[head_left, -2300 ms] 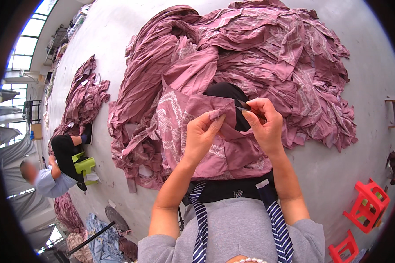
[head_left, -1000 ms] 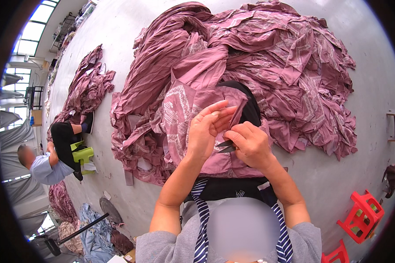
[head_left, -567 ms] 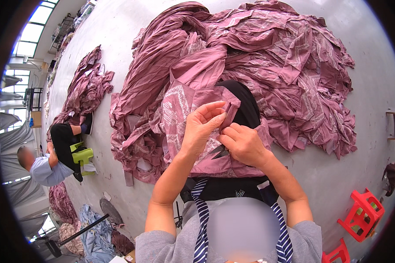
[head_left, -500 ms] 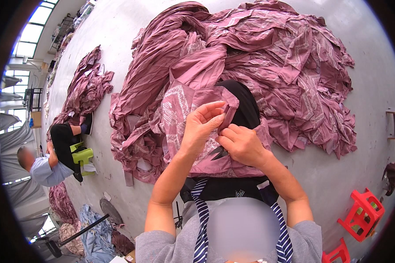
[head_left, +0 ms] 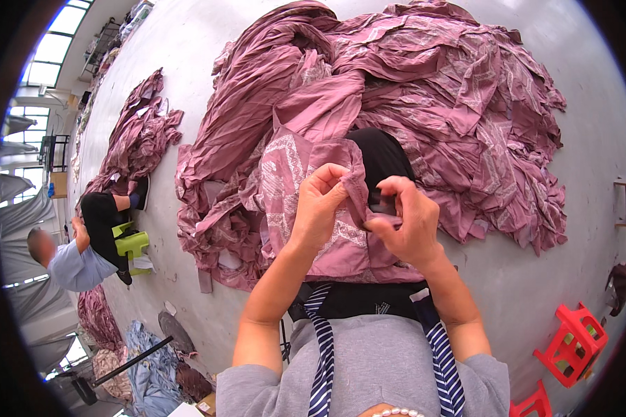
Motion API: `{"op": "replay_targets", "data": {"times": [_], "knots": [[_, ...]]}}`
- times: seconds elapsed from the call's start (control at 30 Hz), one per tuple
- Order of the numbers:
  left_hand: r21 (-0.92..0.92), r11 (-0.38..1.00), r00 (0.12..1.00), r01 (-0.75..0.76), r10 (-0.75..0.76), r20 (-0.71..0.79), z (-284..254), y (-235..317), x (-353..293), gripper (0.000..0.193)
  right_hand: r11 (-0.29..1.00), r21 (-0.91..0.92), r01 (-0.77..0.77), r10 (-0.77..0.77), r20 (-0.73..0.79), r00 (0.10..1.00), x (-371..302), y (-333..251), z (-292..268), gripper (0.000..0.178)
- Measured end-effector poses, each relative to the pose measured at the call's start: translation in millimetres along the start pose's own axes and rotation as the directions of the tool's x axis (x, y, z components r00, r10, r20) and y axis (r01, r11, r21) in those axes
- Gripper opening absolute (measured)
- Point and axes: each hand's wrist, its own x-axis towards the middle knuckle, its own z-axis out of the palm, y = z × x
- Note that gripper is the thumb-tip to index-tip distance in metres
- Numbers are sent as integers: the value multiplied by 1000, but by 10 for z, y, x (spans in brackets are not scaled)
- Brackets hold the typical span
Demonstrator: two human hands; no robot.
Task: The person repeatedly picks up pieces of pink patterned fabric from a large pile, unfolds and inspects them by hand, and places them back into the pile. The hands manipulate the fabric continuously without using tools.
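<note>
The left hand (head_left: 318, 208) has its grip pinching the edge of a pink patterned cloth (head_left: 279, 198). The right hand (head_left: 416, 226) curls round a dark object (head_left: 385, 206), too blurred to name; whether it pinches cloth, I cannot tell. That edge runs far to near between them, right hand nearest its near end. Beyond the black-clad knee (head_left: 381, 149), a pink heap (head_left: 459, 104) covers the floor (head_left: 518, 278).

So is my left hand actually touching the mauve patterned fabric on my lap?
Touching. The head view shows the left hand pinching a folded edge of the mauve patterned fabric between thumb and fingers.
</note>
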Motion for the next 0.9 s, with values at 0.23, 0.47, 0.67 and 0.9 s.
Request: {"op": "replay_targets", "data": {"times": [0.23,0.47,0.67,0.9], "knots": [[-36,996,997,-76,76,-16,98,-17,-36,10,996,68,-65,70,-65,995,18,28,20,28],[21,994,994,-107,107,10,140,-112,-60,11,999,-21,38,-40,-106,994,37,23,72,28],[61,992,993,-114,113,30,179,-103,-76,9,986,-135,99,-113,-102,988,30,57,29,27],[113,987,993,-110,113,-22,149,-57,-93,7,932,333,-145,211,-171,962,0,83,-20,34]]}}
